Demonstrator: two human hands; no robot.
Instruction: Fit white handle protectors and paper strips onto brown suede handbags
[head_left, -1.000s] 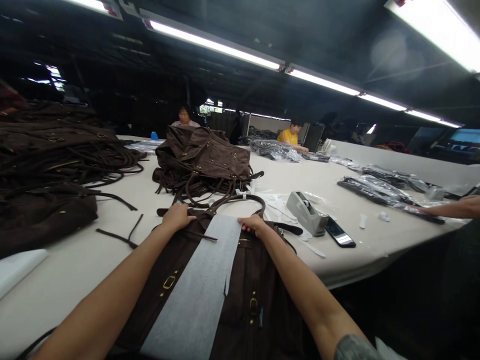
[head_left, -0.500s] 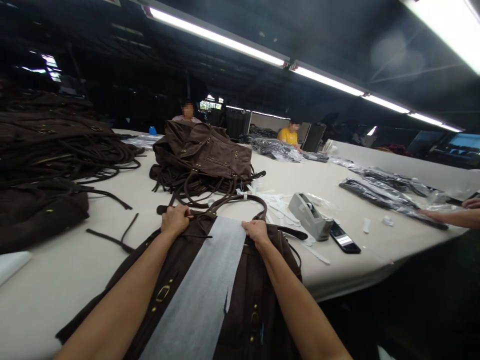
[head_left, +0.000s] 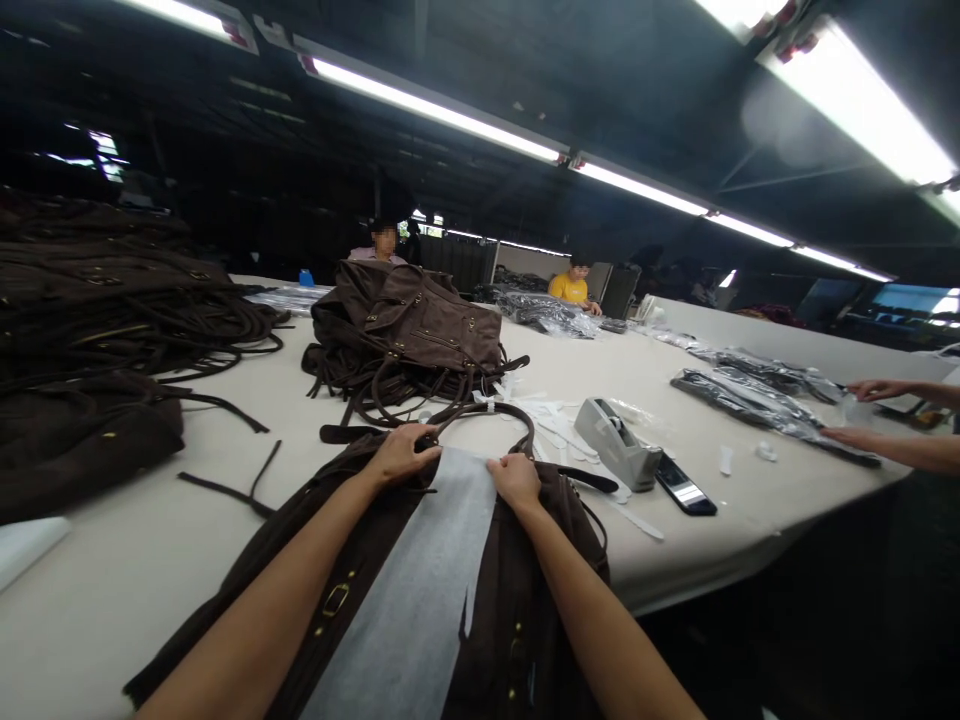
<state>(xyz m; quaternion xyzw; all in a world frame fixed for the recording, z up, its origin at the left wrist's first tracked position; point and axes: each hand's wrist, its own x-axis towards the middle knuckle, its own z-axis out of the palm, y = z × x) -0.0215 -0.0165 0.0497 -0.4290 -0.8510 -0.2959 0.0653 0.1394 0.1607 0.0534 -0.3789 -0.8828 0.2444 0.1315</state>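
In front of me lies a dark brown bag [head_left: 495,630] with brass buckles, its handle [head_left: 517,412] arched toward the far side. A long strip of thin white paper [head_left: 405,610] runs down its middle, with a tear in its right edge. My left hand [head_left: 405,455] is closed at the strip's far left corner, fingertips on the paper. At the far right corner, my right hand [head_left: 516,480] pinches the paper edge, knuckles near the handle's base. What lies beneath the fingers is hidden.
A pile of brown bags [head_left: 420,310] stands beyond, another stack [head_left: 105,290] to the left. Right of the bag are a tape dispenser [head_left: 619,445], a phone [head_left: 684,485] and white paper tags [head_left: 551,420]. A co-worker's hands [head_left: 862,435] touch plastic-wrapped goods [head_left: 765,405].
My left hand has moved right, from the bag's upper edge to the paper's left corner. My right hand stays at the paper's right corner. A co-worker's second hand now shows fully.
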